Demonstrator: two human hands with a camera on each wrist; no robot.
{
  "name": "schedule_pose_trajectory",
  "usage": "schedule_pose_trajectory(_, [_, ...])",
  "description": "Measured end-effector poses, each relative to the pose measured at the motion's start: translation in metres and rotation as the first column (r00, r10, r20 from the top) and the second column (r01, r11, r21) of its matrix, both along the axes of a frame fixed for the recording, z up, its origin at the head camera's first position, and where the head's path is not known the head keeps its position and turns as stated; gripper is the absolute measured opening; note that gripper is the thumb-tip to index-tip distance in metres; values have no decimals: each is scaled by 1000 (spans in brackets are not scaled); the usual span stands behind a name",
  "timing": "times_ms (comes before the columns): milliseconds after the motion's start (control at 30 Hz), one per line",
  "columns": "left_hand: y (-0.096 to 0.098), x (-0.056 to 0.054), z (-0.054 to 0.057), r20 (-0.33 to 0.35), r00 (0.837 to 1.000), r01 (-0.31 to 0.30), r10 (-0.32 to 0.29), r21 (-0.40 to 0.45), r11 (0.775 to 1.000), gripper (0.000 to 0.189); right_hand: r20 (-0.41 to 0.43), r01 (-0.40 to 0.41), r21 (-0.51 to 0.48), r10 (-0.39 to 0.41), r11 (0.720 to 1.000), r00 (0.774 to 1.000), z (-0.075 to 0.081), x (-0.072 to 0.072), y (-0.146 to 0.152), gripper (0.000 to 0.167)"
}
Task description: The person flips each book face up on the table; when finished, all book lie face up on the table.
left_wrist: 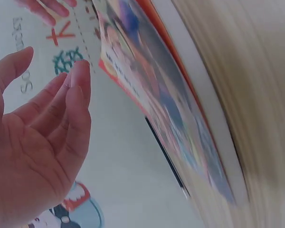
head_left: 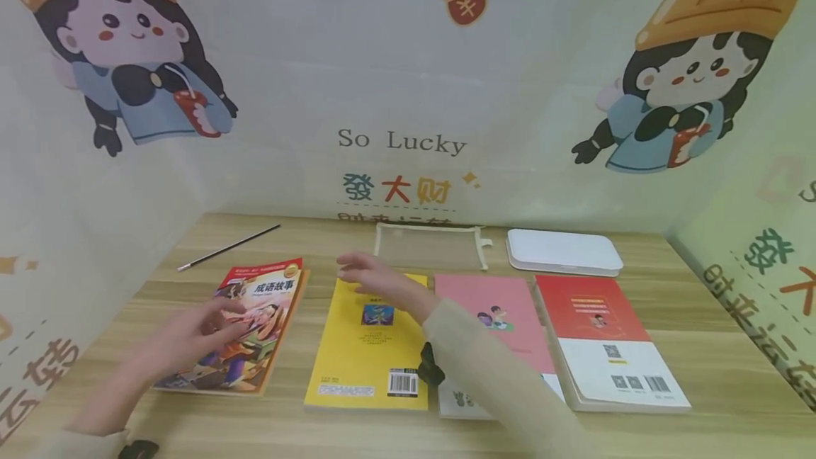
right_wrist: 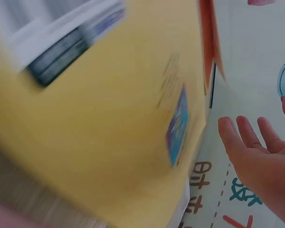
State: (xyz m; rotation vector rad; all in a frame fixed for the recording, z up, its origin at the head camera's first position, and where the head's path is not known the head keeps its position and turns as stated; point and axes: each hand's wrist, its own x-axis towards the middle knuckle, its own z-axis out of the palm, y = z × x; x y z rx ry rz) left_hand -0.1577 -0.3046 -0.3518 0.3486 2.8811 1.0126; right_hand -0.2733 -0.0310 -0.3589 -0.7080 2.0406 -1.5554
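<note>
Left hand [head_left: 191, 335] is hovering over the picture-cover book [head_left: 270, 317], fingers loosely bending, grip released, holding nothing; left wrist view is showing a gap between palm and cover. Right hand [head_left: 382, 283] is hanging over the top part of the yellow book [head_left: 357, 356], fingers extending toward the left side, also released and grasping nothing; right wrist view is showing those fingers apart from the yellow cover, which is blurring up close. Picture-cover book is lying flat at the left of the row, title end pointing to the far side, an orange edge peeking out along its right. Yellow book is lying next to it with a gap between, barcode sitting at the near right corner. Pink book [head_left: 503, 317] is lying just right of yellow, partly hiding under the right sleeve [head_left: 503, 388]. Red-and-white book [head_left: 608, 346] is finishing the row at the right, codes showing on its white half. Behind the row, a black pencil [head_left: 229, 248] is resting at a slant on the left, a mesh pouch [head_left: 430, 250] is lying mid-table, and a white case [head_left: 564, 253] is sitting to its right. All are resting on the wood-grain table [head_left: 682, 310]; printed backdrop [head_left: 287, 76] is standing behind.
</note>
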Motion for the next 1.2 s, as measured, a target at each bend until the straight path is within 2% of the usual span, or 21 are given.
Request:
schedule_pose_trajectory(233, [32, 0, -9, -4, 991, 131, -132, 119, 984, 30, -41, 80, 132, -75, 988, 996, -10, 0, 29, 38])
schedule_pose_trajectory(333, [42, 2, -14, 25, 986, 157, -162, 159, 975, 29, -65, 85, 158, -76, 984, 995, -13, -1, 41, 37])
schedule_pose_trajectory(500, [56, 2, -20, 83, 978, 179, -193, 146, 973, 29, -71, 121, 234, -107, 965, 992, -12, -4, 62, 36])
schedule_pose_trajectory(633, [64, 5, -24, 160, 969, 165, -189, 151, 975, 31, -56, 142, 243, -132, 960, 990, -14, -9, 77, 36])
schedule_pose_trajectory(800, [72, 12, -26, 256, 952, 109, -169, 230, 967, 42, -64, 176, 232, -166, 957, 984, -15, -16, 90, 35])
schedule_pose_trajectory(900, [74, 16, -26, 304, 937, 76, -170, 298, 952, 49, -69, 204, 239, -193, 949, 979, -14, -19, 97, 34])
schedule_pose_trajectory(1033, [76, 19, -28, 343, 920, 52, -191, 375, 926, 56, -61, 199, 214, -190, 956, 980, -15, -23, 105, 35])
schedule_pose_trajectory(1200, [77, 21, -31, 387, 901, 7, -196, 438, 899, 60, -64, 213, 214, -204, 953, 977, -16, -26, 109, 34])
